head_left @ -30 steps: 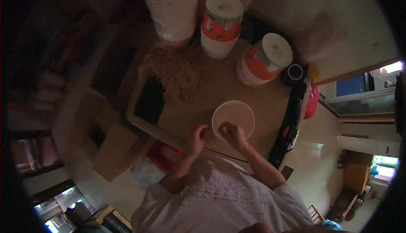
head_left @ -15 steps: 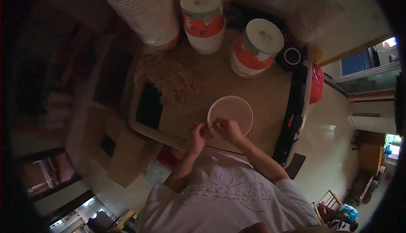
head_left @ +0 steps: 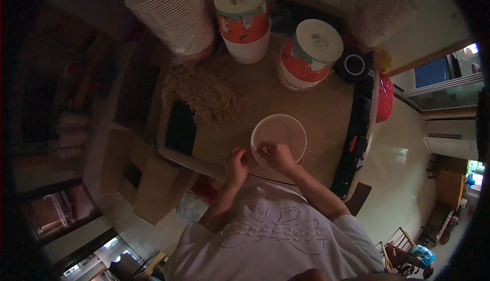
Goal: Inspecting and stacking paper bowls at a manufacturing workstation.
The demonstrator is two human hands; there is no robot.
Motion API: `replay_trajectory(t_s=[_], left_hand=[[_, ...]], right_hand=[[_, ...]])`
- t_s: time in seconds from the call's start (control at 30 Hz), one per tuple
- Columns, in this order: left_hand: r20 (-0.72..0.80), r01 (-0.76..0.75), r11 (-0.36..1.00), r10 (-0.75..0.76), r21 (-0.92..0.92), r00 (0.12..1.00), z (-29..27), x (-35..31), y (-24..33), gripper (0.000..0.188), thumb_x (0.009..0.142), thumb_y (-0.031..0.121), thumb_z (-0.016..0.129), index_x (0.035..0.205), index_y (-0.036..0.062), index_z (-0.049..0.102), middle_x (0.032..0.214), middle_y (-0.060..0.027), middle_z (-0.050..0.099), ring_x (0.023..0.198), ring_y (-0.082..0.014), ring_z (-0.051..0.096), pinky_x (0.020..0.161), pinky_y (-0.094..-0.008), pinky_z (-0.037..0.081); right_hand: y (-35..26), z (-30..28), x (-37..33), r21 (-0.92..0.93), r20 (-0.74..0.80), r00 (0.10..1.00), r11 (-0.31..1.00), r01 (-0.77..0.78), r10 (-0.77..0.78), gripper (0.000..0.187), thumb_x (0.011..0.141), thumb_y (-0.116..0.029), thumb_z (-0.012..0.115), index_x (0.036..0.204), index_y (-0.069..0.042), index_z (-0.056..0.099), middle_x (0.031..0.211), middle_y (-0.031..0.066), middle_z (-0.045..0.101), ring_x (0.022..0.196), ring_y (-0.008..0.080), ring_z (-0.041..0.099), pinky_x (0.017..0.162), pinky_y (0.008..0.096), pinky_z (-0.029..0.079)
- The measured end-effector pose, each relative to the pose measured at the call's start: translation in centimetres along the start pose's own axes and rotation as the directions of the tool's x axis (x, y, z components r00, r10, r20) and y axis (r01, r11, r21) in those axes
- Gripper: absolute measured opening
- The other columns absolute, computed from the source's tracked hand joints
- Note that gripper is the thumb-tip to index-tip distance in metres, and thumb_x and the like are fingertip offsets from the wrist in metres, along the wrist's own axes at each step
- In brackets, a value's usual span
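Note:
An open round white paper tub (head_left: 293, 128) stands near the front edge of the table, close to my body. My right hand (head_left: 278, 157) reaches over its near rim, fingers curled in a pinch. A small pale spot shows at those fingertips, too dim to name. Just left of the tub, my left hand (head_left: 238, 168) is closed, its fingers bent toward the rim. Whatever it pinches is hidden. Beyond the hands lies a loose heap of tan, stringy cords (head_left: 201, 95).
Upside-down stacks of orange, green and white tubs stand behind: one stack (head_left: 242, 21), another (head_left: 314, 51). A tall stack of white tubs (head_left: 171, 13) is at far left. A round black device (head_left: 353, 66) and a black strip (head_left: 352, 143) line the right edge. Cardboard boxes (head_left: 158, 186) sit lower left.
Both hands keep nearly the same place at the tub's near left rim, with slight finger movement. The whole view has shifted a little.

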State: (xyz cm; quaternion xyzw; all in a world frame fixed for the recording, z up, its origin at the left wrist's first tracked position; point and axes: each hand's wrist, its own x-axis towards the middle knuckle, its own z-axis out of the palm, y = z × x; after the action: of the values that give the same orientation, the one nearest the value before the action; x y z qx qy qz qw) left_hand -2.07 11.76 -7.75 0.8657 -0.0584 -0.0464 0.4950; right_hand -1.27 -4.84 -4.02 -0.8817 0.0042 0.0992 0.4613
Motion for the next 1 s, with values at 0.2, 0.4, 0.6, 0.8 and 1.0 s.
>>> replay_trajectory(t_s=[0.2, 0.4, 0.6, 0.8, 1.0], left_hand=[[-0.025, -0.039, 0.998, 0.041, 0.049, 0.999, -0.1, -0.1, -0.1, 0.019, 0.066, -0.003, 0.06, 0.084, 0.0004, 0.058, 0.078, -0.0088, 0.054, 0.068, -0.0191, 0.054, 0.06, -0.028, 0.044], [0.013, -0.031, 0.998, 0.031, 0.048, 0.999, -0.4, 0.1, 0.5, 0.018, 0.067, -0.002, 0.06, 0.084, 0.0, 0.058, 0.081, -0.0104, 0.055, 0.07, -0.0199, 0.055, 0.061, -0.0279, 0.045], [-0.04, -0.03, 0.998, 0.032, 0.055, 0.999, -0.3, 0.1, 0.9, 0.015, 0.067, 0.008, 0.063, 0.08, 0.0028, 0.058, 0.076, -0.0104, 0.053, 0.072, -0.0271, 0.054, 0.061, -0.0334, 0.044], [-0.019, -0.021, 0.998, 0.022, 0.051, 1.0, -0.6, 0.3, 1.9, 0.014, 0.067, 0.007, 0.062, 0.079, 0.0021, 0.058, 0.075, -0.0109, 0.053, 0.071, -0.0262, 0.055, 0.06, -0.0328, 0.044], [0.015, 0.001, 1.0, -0.001, -0.01, 1.0, -0.3, 0.4, 2.0, 0.011, 0.069, 0.005, 0.06, 0.079, 0.0015, 0.057, 0.074, -0.0105, 0.054, 0.065, -0.0258, 0.056, 0.057, -0.032, 0.044]], right_hand=[[0.9, 0.4, 0.1, 0.006, 0.004, 1.0, 1.0, 0.027, -0.028, 0.012, 0.069, -0.017, 0.06, 0.078, -0.01, 0.061, 0.066, 0.0116, 0.057, 0.057, 0.0254, 0.058, 0.051, 0.0329, 0.045], [0.7, 0.5, 0.0, 0.011, -0.008, 0.999, 0.999, 0.046, -0.046, 0.011, 0.07, -0.016, 0.059, 0.079, -0.01, 0.061, 0.067, 0.0115, 0.058, 0.058, 0.0246, 0.058, 0.052, 0.0321, 0.046], [0.3, 0.3, -0.1, 0.018, -0.027, 0.998, 0.998, 0.057, -0.057, 0.011, 0.071, -0.016, 0.059, 0.08, -0.01, 0.061, 0.068, 0.0117, 0.058, 0.057, 0.0231, 0.058, 0.052, 0.0315, 0.046], [0.5, 0.4, 0.1, 0.021, -0.003, 0.998, 0.998, 0.063, -0.063, 0.01, 0.071, -0.016, 0.059, 0.078, -0.01, 0.061, 0.068, 0.0118, 0.058, 0.057, 0.0256, 0.057, 0.051, 0.0327, 0.045], [0.4, 0.1, 0.0, 0.028, -0.029, 0.995, 0.995, 0.1, -0.1, 0.009, 0.072, -0.016, 0.058, 0.078, -0.01, 0.061, 0.067, 0.012, 0.058, 0.058, 0.027, 0.058, 0.051, 0.0336, 0.045]])
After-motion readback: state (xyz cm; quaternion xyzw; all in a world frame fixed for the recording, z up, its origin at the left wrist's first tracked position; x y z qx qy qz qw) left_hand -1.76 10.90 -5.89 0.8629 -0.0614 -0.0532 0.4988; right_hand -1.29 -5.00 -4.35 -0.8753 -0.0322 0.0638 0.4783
